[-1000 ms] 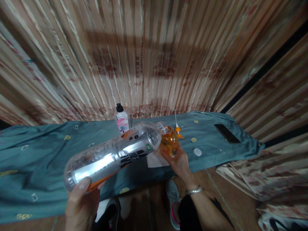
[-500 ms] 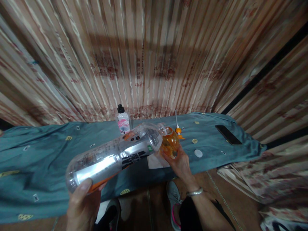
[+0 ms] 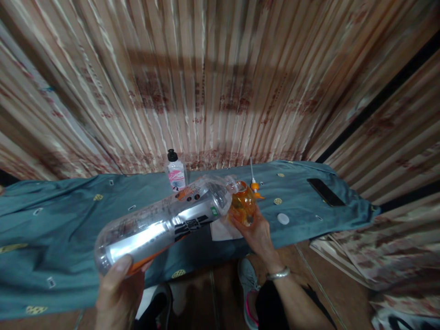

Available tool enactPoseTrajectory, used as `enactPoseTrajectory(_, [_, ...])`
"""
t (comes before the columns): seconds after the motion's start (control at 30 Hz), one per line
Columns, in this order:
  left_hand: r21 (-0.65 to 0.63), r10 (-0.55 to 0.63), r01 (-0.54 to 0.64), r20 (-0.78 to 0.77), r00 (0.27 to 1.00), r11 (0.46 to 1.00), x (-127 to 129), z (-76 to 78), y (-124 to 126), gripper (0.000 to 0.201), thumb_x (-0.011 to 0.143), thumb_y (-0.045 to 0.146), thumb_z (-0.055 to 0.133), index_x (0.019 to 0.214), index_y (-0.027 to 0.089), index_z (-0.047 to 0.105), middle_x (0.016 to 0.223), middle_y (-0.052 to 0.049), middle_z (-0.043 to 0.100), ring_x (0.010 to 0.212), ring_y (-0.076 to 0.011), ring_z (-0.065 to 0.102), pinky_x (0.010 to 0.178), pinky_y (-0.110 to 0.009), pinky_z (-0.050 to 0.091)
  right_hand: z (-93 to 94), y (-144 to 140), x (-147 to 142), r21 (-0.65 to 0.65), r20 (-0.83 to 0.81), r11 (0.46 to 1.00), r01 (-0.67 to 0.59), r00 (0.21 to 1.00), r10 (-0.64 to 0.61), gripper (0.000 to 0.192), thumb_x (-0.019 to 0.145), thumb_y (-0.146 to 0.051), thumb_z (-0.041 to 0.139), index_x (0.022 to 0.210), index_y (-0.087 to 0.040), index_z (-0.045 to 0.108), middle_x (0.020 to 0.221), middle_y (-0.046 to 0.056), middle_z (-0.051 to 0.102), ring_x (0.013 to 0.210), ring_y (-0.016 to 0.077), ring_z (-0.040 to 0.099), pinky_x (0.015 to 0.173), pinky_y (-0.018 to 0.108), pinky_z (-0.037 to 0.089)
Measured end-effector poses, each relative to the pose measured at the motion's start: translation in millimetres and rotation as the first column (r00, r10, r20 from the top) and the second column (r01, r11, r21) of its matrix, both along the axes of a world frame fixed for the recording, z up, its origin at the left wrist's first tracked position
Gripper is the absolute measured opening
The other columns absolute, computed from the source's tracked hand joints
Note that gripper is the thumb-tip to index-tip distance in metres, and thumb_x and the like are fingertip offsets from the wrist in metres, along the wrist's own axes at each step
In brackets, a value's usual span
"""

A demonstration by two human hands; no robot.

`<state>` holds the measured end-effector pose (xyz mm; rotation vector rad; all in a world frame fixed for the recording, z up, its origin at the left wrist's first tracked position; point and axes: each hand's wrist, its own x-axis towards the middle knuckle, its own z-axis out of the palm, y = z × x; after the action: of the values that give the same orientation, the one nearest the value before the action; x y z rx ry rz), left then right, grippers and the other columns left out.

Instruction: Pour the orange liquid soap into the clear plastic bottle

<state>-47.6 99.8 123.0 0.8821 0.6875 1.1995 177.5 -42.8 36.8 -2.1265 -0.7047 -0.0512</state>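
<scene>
At the lower left of the frame, the left hand [image 3: 117, 293] wraps its fingers around the base of a large clear bottle [image 3: 161, 224], which lies tilted, its neck rising toward the centre. There its mouth meets the top of a small orange bottle [image 3: 242, 207], gripped from below by the right hand [image 3: 256, 233]. Behind them stands a small black-capped bottle [image 3: 175, 171]. On the teal cloth [image 3: 62, 220], right of centre, lie an orange pump head [image 3: 254, 185], a white cap [image 3: 283, 218] and a dark phone [image 3: 325, 191].

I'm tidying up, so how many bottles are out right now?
3: a big clear bottle tilted in the left hand, an orange bottle in the right hand, and a small bottle standing by the curtain.
</scene>
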Motion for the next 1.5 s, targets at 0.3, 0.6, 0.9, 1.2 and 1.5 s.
enactPoseTrajectory(0.3, [0.005,-0.008,0.007,0.022,1.000,1.000,-1.8,-0.9,-0.8,0.047,0.051,0.028,0.080,0.095,0.026,0.066,0.081,0.000,0.065,0.064,-0.0163,0.057,0.044,-0.020,0.048,1.9,-0.7,-1.1,-0.003,-0.011,1.000,-0.008,1.000,0.008,0.071,0.072,-0.059,0.064,0.126,-0.015,0.050,0.104,0.011,0.071,0.092,0.0271,0.069,0.076,0.036,0.054])
enactPoseTrajectory(0.6, [0.007,-0.021,0.021,0.015,1.000,1.000,-1.4,-0.7,-3.0,0.047,0.058,0.029,0.076,0.103,0.027,0.063,0.081,-0.001,0.065,0.066,-0.0173,0.057,0.050,-0.023,0.051,1.4,0.7,-0.1,-0.012,-0.023,1.000,0.009,1.000,-0.009,0.071,0.070,-0.059,0.065,0.124,-0.016,0.052,0.104,0.011,0.071,0.093,0.0278,0.069,0.078,0.038,0.054])
enactPoseTrajectory(0.9, [0.023,-0.036,0.036,0.004,0.999,0.999,-2.5,-0.1,-1.7,0.045,0.056,0.029,0.077,0.099,0.026,0.065,0.087,-0.002,0.065,0.069,-0.0172,0.055,0.043,-0.020,0.046,0.5,0.1,-0.2,-0.009,-0.011,1.000,0.009,1.000,-0.010,0.072,0.070,-0.059,0.065,0.125,-0.016,0.051,0.103,0.010,0.072,0.092,0.0277,0.069,0.077,0.037,0.054])
enactPoseTrajectory(1.2, [0.010,-0.030,0.030,0.012,0.999,1.000,-2.7,-1.5,-1.6,0.053,0.056,0.029,0.078,0.106,0.030,0.062,0.087,-0.001,0.064,0.068,-0.0168,0.055,0.043,-0.019,0.046,1.1,-0.2,0.3,0.002,-0.006,1.000,-0.004,1.000,0.004,0.070,0.070,-0.059,0.065,0.125,-0.017,0.051,0.103,0.010,0.072,0.092,0.0274,0.069,0.076,0.037,0.054])
enactPoseTrajectory(1.5, [0.032,-0.047,0.046,0.015,0.999,0.998,-2.5,0.1,-4.2,0.051,0.061,0.027,0.075,0.110,0.032,0.060,0.087,-0.001,0.064,0.069,-0.0167,0.053,0.043,-0.019,0.043,-0.3,0.3,1.1,0.001,0.009,1.000,0.003,1.000,-0.003,0.070,0.070,-0.058,0.065,0.123,-0.016,0.052,0.104,0.012,0.072,0.092,0.0282,0.069,0.078,0.039,0.054])
